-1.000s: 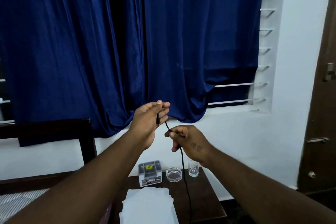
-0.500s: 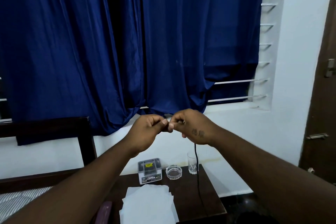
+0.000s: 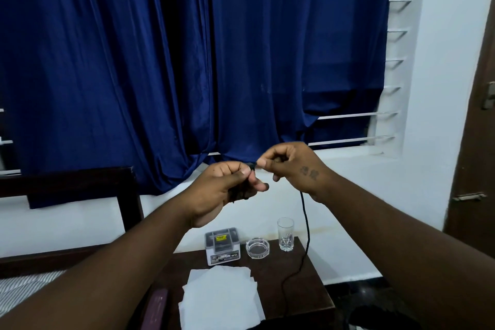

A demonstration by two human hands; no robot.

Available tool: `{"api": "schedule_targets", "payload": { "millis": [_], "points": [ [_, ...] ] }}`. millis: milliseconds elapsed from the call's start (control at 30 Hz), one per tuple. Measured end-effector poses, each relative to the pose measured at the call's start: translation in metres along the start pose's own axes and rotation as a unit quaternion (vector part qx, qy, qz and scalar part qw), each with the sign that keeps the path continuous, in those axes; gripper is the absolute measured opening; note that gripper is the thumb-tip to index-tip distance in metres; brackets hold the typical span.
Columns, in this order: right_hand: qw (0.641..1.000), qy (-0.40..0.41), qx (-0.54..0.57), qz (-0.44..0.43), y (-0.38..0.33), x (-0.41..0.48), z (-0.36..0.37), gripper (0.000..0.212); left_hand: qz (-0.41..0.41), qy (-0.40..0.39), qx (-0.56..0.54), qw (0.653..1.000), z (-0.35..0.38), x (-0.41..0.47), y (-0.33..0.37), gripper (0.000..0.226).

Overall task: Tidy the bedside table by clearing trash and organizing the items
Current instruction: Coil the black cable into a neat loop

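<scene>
In the head view both hands are raised above the bench point(image 3: 304, 293); the left hand point(image 3: 227, 187) curls its fingers round a bunch of the black cable point(image 3: 306, 222); the right hand point(image 3: 292, 166) pinches the same cable just beside it; the rest hangs down onto the bench, near a glass point(image 3: 285, 234), an ashtray point(image 3: 257, 248) and white papers point(image 3: 222, 296).

The left forearm point(image 3: 128, 257) and right forearm point(image 3: 388, 228) are seen bare; a small dark tattoo point(image 3: 309, 172) is borne on the right hand point(image 3: 290, 165).
</scene>
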State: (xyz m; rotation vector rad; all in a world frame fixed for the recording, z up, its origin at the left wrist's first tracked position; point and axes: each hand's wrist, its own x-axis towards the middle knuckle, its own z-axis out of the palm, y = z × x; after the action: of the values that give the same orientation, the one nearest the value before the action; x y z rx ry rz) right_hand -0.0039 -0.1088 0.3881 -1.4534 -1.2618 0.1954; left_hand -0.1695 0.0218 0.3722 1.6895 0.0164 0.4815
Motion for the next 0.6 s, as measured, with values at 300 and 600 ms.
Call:
{"api": "schedule_targets", "payload": {
  "millis": [300,600],
  "points": [
    [0.994,0.011,0.072,0.083,0.026,-0.019,0.03,0.022,0.052,0.0,-0.171,0.984,0.009,0.007,0.009,0.027],
    [0.993,-0.049,0.001,0.109,0.031,-0.03,0.049,0.031,0.062,0.141,-0.132,0.979,0.005,0.01,-0.002,0.021]
  ]
}}
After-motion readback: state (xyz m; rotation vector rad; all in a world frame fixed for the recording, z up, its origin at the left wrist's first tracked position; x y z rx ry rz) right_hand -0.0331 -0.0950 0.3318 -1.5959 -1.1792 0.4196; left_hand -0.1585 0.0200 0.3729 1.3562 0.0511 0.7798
